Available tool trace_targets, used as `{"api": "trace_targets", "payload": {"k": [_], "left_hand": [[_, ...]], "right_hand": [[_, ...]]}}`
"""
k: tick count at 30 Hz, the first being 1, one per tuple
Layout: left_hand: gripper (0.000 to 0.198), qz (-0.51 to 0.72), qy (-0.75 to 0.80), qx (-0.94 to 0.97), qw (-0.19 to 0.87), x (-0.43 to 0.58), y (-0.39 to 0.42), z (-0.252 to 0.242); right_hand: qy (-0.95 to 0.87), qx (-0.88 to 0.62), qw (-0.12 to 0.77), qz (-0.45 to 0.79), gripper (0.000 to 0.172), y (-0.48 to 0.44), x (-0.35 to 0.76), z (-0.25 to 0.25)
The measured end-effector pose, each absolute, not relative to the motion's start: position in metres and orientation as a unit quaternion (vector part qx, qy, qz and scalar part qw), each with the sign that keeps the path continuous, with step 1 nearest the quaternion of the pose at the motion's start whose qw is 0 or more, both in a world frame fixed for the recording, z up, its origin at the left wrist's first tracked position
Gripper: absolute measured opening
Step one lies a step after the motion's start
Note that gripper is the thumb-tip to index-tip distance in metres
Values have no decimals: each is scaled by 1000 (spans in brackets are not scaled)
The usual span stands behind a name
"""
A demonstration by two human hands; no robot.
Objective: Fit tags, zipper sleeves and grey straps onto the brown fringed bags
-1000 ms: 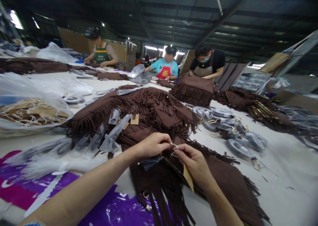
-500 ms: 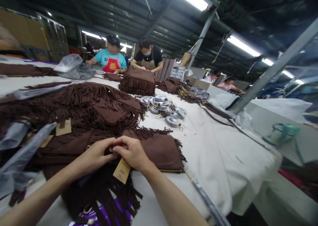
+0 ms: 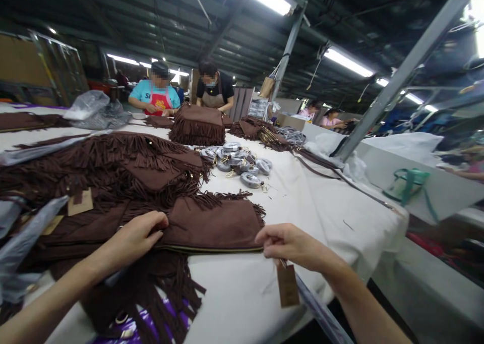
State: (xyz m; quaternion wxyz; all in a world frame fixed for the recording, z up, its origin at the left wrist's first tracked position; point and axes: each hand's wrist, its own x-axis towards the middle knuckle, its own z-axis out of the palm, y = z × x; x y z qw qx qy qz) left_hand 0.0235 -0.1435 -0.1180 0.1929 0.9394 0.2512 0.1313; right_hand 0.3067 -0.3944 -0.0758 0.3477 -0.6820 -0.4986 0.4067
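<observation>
A dark brown fringed pouch [image 3: 215, 223] lies on the white-covered table, its zipper running along the near edge. My left hand [image 3: 139, 238] is at the pouch's left part, thumb and fingers curled together on it. Close to the zipper's right end, my right hand [image 3: 291, 245] has its fingers closed. A brown cardboard tag [image 3: 288, 285] hangs just below that hand by a cord. The fingers hide the grip on the cord and whether a zipper pull is in it. Below my left hand, another brown fringed piece [image 3: 151, 273] lies partly over purple plastic [image 3: 143, 324].
More fringed brown bags [image 3: 159, 167] are piled at left beside clear plastic wrap [image 3: 34, 233]. Several wrapped straps with metal clips [image 3: 242, 162] lie beyond the pouch. Two co-workers [image 3: 214, 89] stand across the table [image 3: 310, 203]. A metal post [image 3: 401, 81] rises at right.
My hands were together at the pouch's left part. My right hand has moved right along the zipper edge, and the tag has moved with it. My left hand has stayed at the pouch.
</observation>
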Motion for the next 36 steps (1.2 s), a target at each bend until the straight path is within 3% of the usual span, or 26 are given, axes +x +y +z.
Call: {"api": "trace_targets", "payload": {"k": [3, 8, 13, 19, 25, 29, 32, 36], "left_hand": [[18, 136, 224, 960, 100, 51, -171, -97], [16, 75, 103, 986, 107, 136, -252, -80], [25, 53, 90, 988, 113, 210, -303, -111], [11, 90, 53, 988, 110, 205, -305, -144], [14, 173, -12, 958, 229, 160, -293, -156], [15, 163, 2, 929, 333, 150, -289, -145], [11, 101, 16, 942, 319, 146, -297, -129], [15, 21, 59, 976, 210, 140, -321, -116]], "right_hand": [[-443, -684, 403, 417, 28, -429, 332, -83], [-419, -790, 389, 219, 33, -454, 359, -113], [-438, -818, 337, 162, 30, -461, 346, -142], [-502, -798, 310, 124, 11, -454, 283, -157], [-554, -766, 310, 103, 12, -444, 239, -164], [-566, -712, 365, 201, 14, -452, 244, -155], [-491, -728, 408, 250, 10, -460, 254, -151], [-499, -732, 405, 227, 14, -465, 255, -151]]}}
